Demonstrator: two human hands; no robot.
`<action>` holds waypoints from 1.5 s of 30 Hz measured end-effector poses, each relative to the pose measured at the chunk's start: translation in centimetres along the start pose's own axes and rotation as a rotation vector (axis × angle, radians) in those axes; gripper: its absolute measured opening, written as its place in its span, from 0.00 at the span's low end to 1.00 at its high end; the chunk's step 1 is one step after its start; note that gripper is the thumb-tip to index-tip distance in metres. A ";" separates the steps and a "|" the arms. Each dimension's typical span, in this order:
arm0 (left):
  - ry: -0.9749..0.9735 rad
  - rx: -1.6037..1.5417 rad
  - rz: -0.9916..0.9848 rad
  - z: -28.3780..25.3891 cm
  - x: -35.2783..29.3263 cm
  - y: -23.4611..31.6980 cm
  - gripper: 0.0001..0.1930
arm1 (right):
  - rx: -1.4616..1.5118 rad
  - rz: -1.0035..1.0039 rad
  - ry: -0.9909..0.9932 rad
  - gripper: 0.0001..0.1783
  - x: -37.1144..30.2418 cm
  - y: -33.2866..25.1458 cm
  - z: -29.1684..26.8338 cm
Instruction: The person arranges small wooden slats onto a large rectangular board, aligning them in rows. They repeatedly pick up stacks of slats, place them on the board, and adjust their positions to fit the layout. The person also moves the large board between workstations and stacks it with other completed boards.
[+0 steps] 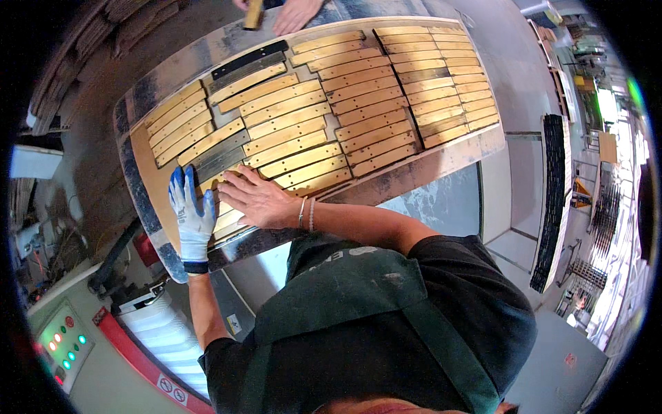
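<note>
Holding gloved left hand [192, 221] palm down on outstretched left forearm [205, 307], pointing fingers [177, 183] forward, angling thumb [209, 202] to the right. Resting bare right hand [267, 204] palm down just beside it, slanting right forearm [362, 220] crosswise in front, spreading fingers leftward.

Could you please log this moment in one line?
left hand: gloved, at wooden slats; right hand: bare, spread over slats; another person's hand: table, far side

Bent edges, harsh right-hand glare
</note>
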State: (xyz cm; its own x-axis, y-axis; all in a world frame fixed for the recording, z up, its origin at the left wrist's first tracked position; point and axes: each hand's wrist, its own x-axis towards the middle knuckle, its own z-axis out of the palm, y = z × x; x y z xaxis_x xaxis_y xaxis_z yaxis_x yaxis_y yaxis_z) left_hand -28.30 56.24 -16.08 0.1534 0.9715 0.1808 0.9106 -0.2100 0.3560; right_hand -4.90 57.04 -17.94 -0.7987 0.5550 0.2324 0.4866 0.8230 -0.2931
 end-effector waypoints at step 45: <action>0.123 0.069 0.045 2.3 13.9 -3.8 0.32 | -0.290 0.344 0.060 0.44 7.0 20.7 -3.8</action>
State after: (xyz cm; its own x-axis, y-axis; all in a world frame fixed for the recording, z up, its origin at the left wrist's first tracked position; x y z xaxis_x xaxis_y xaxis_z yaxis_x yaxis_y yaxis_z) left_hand -28.74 70.74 -17.04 0.1500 0.9396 0.3076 0.9288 -0.2405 0.2819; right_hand 0.89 78.46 -18.89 -0.5553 0.8012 0.2231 0.8060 0.5846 -0.0932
